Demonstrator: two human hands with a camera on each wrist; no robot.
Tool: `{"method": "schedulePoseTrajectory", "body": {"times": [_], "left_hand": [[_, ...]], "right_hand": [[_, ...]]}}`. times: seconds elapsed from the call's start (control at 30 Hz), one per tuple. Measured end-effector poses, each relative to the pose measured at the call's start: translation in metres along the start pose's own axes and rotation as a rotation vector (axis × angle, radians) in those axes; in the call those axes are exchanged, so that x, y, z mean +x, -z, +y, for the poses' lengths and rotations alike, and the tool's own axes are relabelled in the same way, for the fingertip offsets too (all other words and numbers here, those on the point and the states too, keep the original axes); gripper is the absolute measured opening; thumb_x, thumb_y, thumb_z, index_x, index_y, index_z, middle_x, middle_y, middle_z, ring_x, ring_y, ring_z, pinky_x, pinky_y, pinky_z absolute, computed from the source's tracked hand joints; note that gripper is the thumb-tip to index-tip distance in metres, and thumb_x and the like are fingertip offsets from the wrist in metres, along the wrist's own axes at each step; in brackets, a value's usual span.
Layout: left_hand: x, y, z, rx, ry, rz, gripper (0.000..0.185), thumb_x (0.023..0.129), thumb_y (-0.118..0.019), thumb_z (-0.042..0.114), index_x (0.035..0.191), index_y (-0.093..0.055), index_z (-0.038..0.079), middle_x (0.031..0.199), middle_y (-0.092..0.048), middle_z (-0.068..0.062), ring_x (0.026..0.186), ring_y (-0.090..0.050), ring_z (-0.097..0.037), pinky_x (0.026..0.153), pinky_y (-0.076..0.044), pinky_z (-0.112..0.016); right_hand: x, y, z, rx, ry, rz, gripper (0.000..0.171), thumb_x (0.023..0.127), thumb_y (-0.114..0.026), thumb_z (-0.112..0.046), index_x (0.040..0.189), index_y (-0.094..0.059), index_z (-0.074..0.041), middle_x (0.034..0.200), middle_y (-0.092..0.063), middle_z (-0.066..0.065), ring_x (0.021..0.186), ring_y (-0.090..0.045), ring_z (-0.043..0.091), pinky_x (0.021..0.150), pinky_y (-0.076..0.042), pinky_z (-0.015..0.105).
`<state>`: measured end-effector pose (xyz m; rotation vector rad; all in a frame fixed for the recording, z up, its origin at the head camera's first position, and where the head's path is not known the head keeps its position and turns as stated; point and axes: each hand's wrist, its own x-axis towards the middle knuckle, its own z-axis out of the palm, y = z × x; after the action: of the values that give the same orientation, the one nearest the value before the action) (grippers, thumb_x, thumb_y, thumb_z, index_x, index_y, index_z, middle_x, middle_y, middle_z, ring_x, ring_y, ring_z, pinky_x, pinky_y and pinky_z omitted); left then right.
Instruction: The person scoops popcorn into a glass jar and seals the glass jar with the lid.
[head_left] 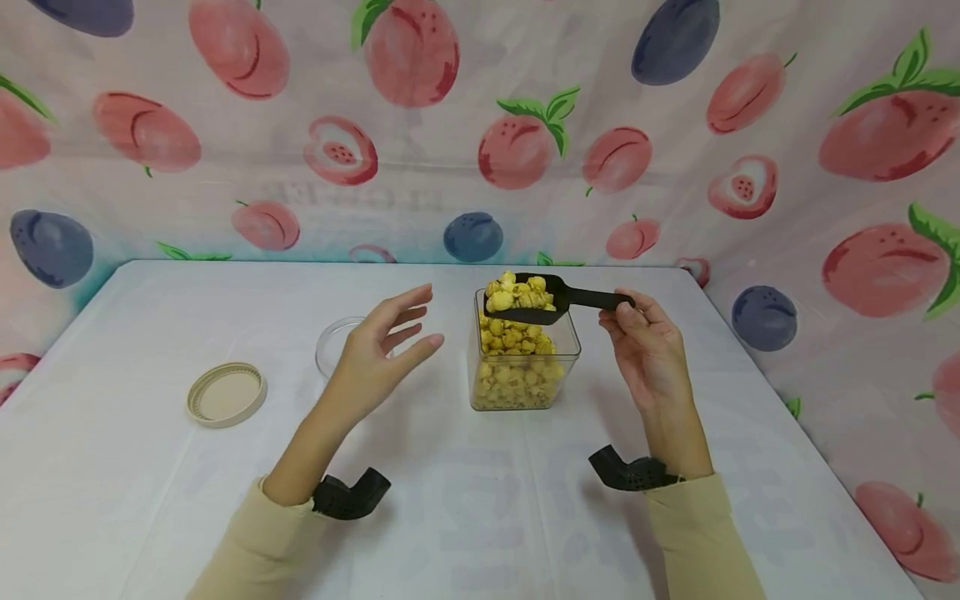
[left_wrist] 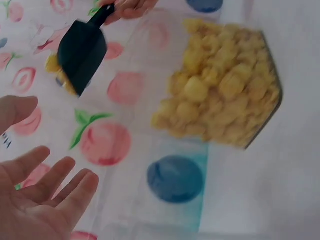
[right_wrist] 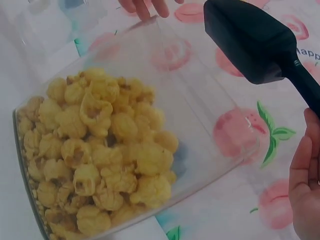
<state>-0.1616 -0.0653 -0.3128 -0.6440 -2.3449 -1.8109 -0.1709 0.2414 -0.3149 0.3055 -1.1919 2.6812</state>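
Overhead, from the head camera: one white table (head_left: pixel 135 500), backed by a fruit-print cloth (head_left: pixel 480 125).
- Clear square container (head_left: pixel 525 367), part full of yellow puffed snack pieces (head_left: pixel 517 379), at table centre.
- Black scoop (head_left: pixel 536 298), loaded with the same pieces, held level above the container's open mouth; handle pointing to 3 o'clock.
- Right hand (head_left: pixel 647 354), at 3 o'clock of the container, fingertips pinching the end of the scoop handle.
- Left hand (head_left: pixel 378 354), at 9 o'clock of the container, raised off the table, fingers straight and spread, holding nothing, apart from the container.
- Clear round dish (head_left: pixel 330 346), partly behind the left hand.
- Beige round lid (head_left: pixel 227 394), flat on the table, at 9 o'clock of the dish, well apart from the container.
- Black wrist mounts (head_left: pixel 351 495), one on each forearm above a tan sleeve (head_left: pixel 247 550).

Left wrist camera: left hand (left_wrist: pixel 40 200) at 7 o'clock, palm open, empty. Scoop (left_wrist: pixel 82 52) at 11 o'clock, seen from its underside, pieces showing at its edge. Container (left_wrist: pixel 225 100) at 2 o'clock, blurred.

Right wrist camera: scoop (right_wrist: pixel 250 42) at 1 o'clock, underside visible. Right hand (right_wrist: pixel 306 190) at the 4 o'clock edge; its grip lies out of frame. Container (right_wrist: pixel 200 125) with snack pieces (right_wrist: pixel 100 160) filling 8 o'clock. Left fingertips (right_wrist: pixel 145 7) at 12 o'clock.
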Motion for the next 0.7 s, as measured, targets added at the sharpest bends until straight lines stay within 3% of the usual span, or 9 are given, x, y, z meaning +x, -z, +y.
{"method": "schedulePoseTrajectory", "body": {"times": [0.2, 0.43, 0.57, 0.7], "left_hand": [[-0.002, 0.033, -0.001, 0.101, -0.003, 0.016, 0.058, 0.087, -0.066, 0.018, 0.140, -0.042, 0.016, 0.141, -0.045, -0.003, 0.128, -0.045, -0.018, 0.104, -0.040, -0.032], [-0.007, 0.066, -0.006, 0.153, 0.042, -0.026, 0.059, 0.087, -0.066, 0.022, 0.141, -0.041, 0.023, 0.144, -0.041, 0.003, 0.131, -0.039, -0.017, 0.108, -0.035, -0.031], [-0.009, 0.079, -0.008, 0.156, 0.081, -0.052, 0.061, 0.087, -0.066, 0.023, 0.142, -0.038, 0.025, 0.145, -0.039, 0.001, 0.132, -0.037, -0.019, 0.110, -0.032, -0.035], [-0.012, 0.089, -0.013, 0.089, 0.166, -0.115, 0.065, 0.087, -0.067, 0.023, 0.143, -0.035, 0.029, 0.146, -0.036, 0.003, 0.133, -0.034, -0.018, 0.113, -0.028, -0.039]], "right_hand": [[-0.002, -0.007, 0.001, 0.024, 0.007, 0.025, 0.018, 0.088, -0.053, 0.009, 0.098, -0.067, 0.003, 0.087, -0.068, 0.012, 0.075, -0.067, 0.020, 0.079, -0.055, 0.025], [-0.002, -0.016, 0.004, 0.029, 0.004, 0.033, 0.017, 0.088, -0.054, 0.008, 0.097, -0.067, 0.003, 0.086, -0.067, 0.012, 0.074, -0.066, 0.020, 0.077, -0.055, 0.025], [-0.002, -0.024, 0.007, 0.024, -0.003, 0.028, 0.017, 0.088, -0.053, 0.008, 0.097, -0.067, 0.002, 0.086, -0.066, 0.012, 0.074, -0.066, 0.020, 0.077, -0.055, 0.025], [-0.001, -0.031, 0.010, 0.029, -0.003, 0.016, 0.017, 0.089, -0.053, 0.008, 0.096, -0.067, 0.003, 0.084, -0.067, 0.011, 0.073, -0.066, 0.019, 0.076, -0.055, 0.024]]}}
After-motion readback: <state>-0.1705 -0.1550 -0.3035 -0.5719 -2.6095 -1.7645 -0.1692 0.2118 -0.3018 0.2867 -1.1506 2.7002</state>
